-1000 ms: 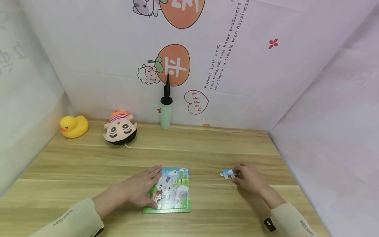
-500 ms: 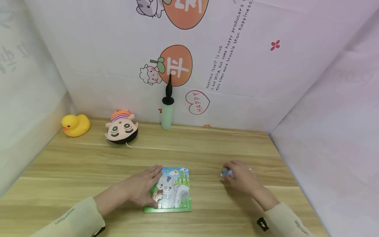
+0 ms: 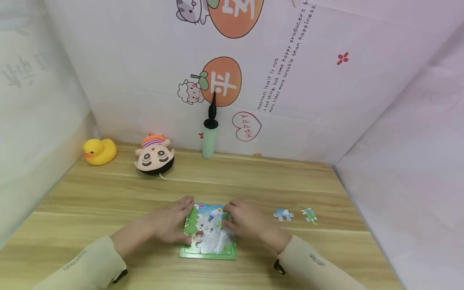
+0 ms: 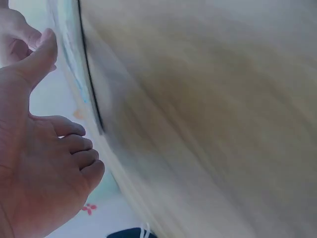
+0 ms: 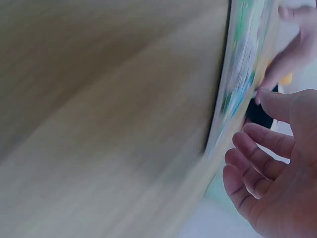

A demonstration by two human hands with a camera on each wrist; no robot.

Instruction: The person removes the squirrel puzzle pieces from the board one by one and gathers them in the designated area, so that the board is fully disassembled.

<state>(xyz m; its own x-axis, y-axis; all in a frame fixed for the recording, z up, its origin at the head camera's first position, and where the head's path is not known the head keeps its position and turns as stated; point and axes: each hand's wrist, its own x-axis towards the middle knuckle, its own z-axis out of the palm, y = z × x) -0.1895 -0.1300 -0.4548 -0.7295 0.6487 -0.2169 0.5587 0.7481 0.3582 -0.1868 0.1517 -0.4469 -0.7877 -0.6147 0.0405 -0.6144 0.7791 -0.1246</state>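
A square picture puzzle point(image 3: 206, 256) showing a grey squirrel lies flat on the wooden table between both hands. My left hand point(image 3: 168, 222) rests along its left edge, fingers stretched forward and thumb near the lower left. At the right side is my right hand point(image 3: 248, 220), its thumb and fingers over the upper right of the picture. The right wrist view shows the fingers of this hand point(image 5: 277, 168) loosely bent, with no piece visible between them. Two loose jigsaw pieces, one blue and white point(image 3: 283, 214) and one mostly green point(image 3: 309, 215), lie to the right.
At the back stand a yellow rubber duck point(image 3: 100, 152), a plush doll point(image 3: 155, 156) lying head-forward and a pale green hand pump point(image 3: 209, 141). Printed cloth walls point(image 3: 297, 133) enclose the table point(image 3: 108, 193) at the back and both sides.
My right hand has moved left from the loose pieces to the puzzle's right side, uncovering both pieces. My left hand stays at the puzzle's left edge. The head view has shifted slightly.
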